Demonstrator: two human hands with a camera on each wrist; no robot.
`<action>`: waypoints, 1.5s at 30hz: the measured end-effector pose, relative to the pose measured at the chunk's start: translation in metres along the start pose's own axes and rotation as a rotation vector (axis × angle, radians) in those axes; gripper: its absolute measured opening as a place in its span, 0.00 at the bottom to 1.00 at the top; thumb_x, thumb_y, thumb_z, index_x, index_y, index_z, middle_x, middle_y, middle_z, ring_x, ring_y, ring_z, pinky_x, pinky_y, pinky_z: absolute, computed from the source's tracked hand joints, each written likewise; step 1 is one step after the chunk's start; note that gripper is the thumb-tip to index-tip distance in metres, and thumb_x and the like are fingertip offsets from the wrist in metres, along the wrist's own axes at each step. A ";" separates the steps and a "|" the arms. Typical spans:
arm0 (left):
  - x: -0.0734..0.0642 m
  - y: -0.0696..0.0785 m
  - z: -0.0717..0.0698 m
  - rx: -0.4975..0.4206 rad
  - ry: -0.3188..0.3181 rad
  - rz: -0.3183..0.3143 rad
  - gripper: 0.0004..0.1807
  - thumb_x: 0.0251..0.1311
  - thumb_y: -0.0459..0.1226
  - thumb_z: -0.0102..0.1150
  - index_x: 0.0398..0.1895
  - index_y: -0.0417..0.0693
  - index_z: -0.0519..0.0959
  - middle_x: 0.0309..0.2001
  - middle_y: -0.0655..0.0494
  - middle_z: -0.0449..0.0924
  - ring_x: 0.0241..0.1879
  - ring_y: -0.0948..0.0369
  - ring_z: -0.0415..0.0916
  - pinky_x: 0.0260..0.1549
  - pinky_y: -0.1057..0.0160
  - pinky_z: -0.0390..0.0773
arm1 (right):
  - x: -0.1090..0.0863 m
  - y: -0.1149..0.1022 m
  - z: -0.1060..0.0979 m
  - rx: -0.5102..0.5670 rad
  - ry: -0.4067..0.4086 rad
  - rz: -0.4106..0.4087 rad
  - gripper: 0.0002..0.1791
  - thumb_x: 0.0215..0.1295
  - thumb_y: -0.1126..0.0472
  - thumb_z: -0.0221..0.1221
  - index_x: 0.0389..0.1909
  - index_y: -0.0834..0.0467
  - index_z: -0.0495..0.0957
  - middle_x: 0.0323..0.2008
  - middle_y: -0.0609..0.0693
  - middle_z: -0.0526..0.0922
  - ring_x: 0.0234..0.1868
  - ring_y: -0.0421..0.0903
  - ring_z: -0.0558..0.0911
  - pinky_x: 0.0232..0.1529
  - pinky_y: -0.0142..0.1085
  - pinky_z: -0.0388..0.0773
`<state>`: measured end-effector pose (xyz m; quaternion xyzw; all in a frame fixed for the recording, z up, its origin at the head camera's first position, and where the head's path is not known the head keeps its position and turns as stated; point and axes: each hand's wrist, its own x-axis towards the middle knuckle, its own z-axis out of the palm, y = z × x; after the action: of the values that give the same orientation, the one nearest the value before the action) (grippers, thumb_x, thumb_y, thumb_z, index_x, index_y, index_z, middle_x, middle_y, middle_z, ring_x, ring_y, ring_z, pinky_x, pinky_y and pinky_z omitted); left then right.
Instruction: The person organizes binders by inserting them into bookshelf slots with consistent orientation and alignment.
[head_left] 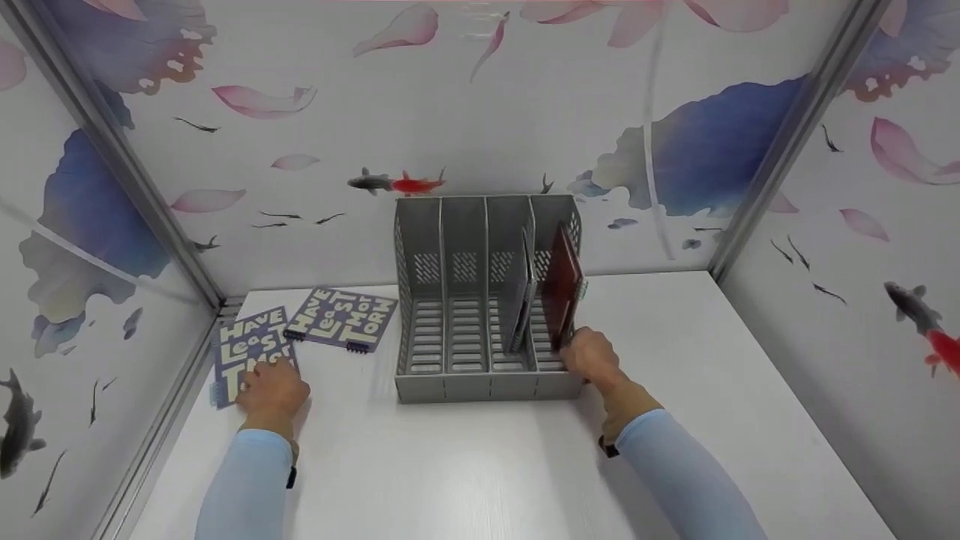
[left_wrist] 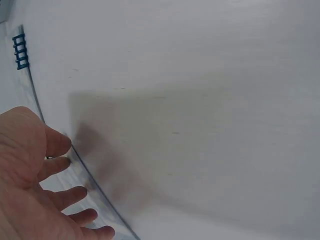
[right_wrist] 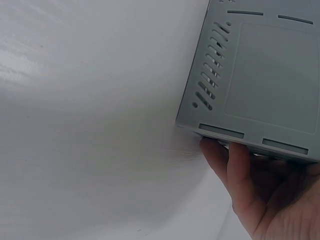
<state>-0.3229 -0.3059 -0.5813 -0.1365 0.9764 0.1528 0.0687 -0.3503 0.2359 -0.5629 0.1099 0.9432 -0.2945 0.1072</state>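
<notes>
A grey file rack (head_left: pixel 489 388) with several upright slots stands at the middle back of the table. My right hand (head_left: pixel 592 358) grips its right front edge, close below a red-brown notebook (head_left: pixel 561 289) in the rightmost slot. In the right wrist view, curled fingers (right_wrist: pixel 239 170) meet the rim of the rack's side panel (right_wrist: pixel 275 75). On the left, my left hand (head_left: pixel 274 391) rests on the near end of a blue lettered notebook (head_left: pixel 251 337). Its fingers (left_wrist: pixel 70 197) spread loosely over the notebook's edge in the left wrist view.
A second blue lettered notebook (head_left: pixel 341 319), ring-bound, lies between the left notebook and the rack. Grey thin notebooks (head_left: pixel 516 300) stand in the slot left of the red-brown one. Printed panels (head_left: pixel 480 135) and metal posts (head_left: pixel 787 150) enclose the white table (head_left: pixel 465 465).
</notes>
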 end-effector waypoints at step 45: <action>-0.020 -0.009 -0.032 0.043 -0.081 -0.038 0.36 0.74 0.48 0.53 0.64 0.19 0.79 0.65 0.09 0.73 0.65 0.10 0.67 0.61 0.11 0.72 | -0.003 -0.002 -0.002 0.000 0.008 -0.017 0.16 0.76 0.59 0.59 0.54 0.67 0.83 0.38 0.57 0.88 0.30 0.49 0.86 0.26 0.39 0.85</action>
<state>-0.3041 -0.3197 -0.5506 -0.1472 0.9731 0.1358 0.1141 -0.3481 0.2351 -0.5599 0.1032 0.9445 -0.2951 0.1011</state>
